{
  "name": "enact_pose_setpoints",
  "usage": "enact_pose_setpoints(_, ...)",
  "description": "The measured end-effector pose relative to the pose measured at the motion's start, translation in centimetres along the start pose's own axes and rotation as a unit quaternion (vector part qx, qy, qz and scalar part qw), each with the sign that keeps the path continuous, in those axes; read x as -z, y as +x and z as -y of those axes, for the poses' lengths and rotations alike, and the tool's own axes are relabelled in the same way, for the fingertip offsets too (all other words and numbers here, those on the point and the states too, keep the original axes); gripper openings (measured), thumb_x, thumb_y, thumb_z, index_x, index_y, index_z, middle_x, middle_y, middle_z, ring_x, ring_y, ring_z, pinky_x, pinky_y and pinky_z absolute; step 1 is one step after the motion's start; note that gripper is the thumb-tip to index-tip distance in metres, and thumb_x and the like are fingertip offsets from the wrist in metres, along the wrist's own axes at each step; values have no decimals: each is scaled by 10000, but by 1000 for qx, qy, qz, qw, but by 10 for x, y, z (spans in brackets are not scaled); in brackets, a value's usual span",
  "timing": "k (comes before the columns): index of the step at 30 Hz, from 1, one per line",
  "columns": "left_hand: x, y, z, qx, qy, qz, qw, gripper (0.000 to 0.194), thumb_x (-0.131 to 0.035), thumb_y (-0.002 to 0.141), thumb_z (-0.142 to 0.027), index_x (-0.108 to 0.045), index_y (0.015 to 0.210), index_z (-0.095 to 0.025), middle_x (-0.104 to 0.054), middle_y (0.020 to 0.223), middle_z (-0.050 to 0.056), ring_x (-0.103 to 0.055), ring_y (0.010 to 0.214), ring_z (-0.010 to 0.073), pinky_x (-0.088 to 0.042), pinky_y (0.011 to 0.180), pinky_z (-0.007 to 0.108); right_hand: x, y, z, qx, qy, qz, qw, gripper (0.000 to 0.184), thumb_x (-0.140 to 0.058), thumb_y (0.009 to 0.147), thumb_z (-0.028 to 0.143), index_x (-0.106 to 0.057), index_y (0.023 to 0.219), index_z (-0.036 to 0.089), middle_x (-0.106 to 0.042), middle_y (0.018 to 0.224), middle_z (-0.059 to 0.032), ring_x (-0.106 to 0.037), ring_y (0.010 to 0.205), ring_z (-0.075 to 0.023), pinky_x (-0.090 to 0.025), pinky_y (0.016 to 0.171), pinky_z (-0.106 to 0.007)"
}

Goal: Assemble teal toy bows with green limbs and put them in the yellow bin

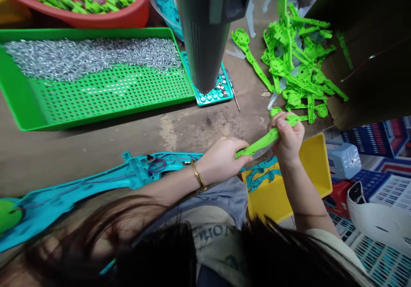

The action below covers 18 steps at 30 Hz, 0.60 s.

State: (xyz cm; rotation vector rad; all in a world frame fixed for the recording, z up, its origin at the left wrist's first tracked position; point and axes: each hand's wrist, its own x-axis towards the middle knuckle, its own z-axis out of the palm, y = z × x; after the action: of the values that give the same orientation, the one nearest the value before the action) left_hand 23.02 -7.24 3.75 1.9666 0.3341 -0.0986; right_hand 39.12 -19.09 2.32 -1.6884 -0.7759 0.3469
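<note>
Dark hair (163,255), bottom edge — could snag. Left grip (223,159), right grip (290,139) both hold green piece (260,143) — uneven twisting may bend it.

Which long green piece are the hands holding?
The green piece between the left hand and right hand; the other long green pieces lie beyond, mostly heaped.

You hold a long lime-green plastic part (258,143) slantwise, your left hand (221,161) pinching its lower end and your right hand (290,140) gripping its upper end. Near your right hand lies a heap of similar lime-green pieces (308,91). A blue plastic shell (80,185) with thin wires lies beside your left forearm. Across the bench (138,139), small silver metal pieces (96,57) fill the far part of your perforated green tray (105,93), beside a slim screwdriver (234,91).
</note>
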Motion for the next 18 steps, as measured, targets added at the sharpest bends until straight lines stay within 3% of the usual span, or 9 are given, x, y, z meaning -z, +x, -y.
enact_pose_setpoints(1, 0, 0, 1, -1, -3, -1, 1000, 147, -656, 841, -268, -752, 916, -186, -697, 712, -4, -558, 611, 130, -331, 583, 249, -1, -3, -2, -9, 19, 26, 999, 297, -547, 835, 523, -446, 775, 249, -465, 712, 1, -488, 637, -152, -451, 614, -309)
enact_pose_setpoints(4, -1, 0, 2, -7, -2, 0, 1000, 134, -635, 857, -267, -739, 860, -182, -684, 698, -9, -570, 631, 129, -329, 587, 248, 0, -16, -9, -65, 59, 200, 976, 360, -645, 779, 561, -551, 900, 235, -544, 816, -14, -553, 705, -157, -468, 632, -304)
enact_pose_setpoints(6, 0, -1, 1, -6, 10, 10, 1000, 187, -608, 885, -295, -712, 791, -172, -667, 671, -7, -568, 617, 129, -326, 576, 250, -1, -26, -10, -91, 72, 263, 958, 335, -738, 735, 484, -608, 894, 218, -575, 868, -21, -575, 757, -153, -476, 666, -296)
enact_pose_setpoints(10, 5, -7, -3, -2, 97, 32, 995, 227, -610, 901, -363, -678, 897, -147, -708, 851, 55, -647, 807, 199, -411, 674, 272, -6, -36, -6, -66, 104, 233, 965, 164, -764, 746, 300, -652, 836, 222, -579, 843, -5, -571, 778, -137, -472, 716, -291)
enact_pose_setpoints(13, 15, -11, -4, 3, 168, 69, 983, 264, -638, 880, -374, -662, 949, -121, -695, 965, 114, -642, 933, 269, -453, 768, 334, -6, -35, -3, -30, 94, 220, 971, 124, -760, 750, 284, -660, 798, 227, -580, 812, -5, -565, 766, -139, -470, 715, -296)
enact_pose_setpoints(15, 19, -11, -3, -8, 161, 90, 983, 209, -628, 884, -336, -665, 901, -130, -689, 932, 100, -636, 913, 260, -462, 785, 346, -7, -36, -5, -41, 102, 211, 971, 177, -769, 741, 347, -661, 819, 230, -591, 837, -13, -569, 770, -148, -476, 704, -302)
enact_pose_setpoints(18, 20, -10, 1, -29, 123, 68, 990, 139, -621, 877, -274, -665, 874, -142, -683, 914, 79, -621, 925, 244, -467, 824, 351, -11, -44, -8, -77, 129, 221, 964, 360, -815, 678, 435, -669, 945, 244, -617, 929, -25, -598, 859, -173, -502, 749, -323)
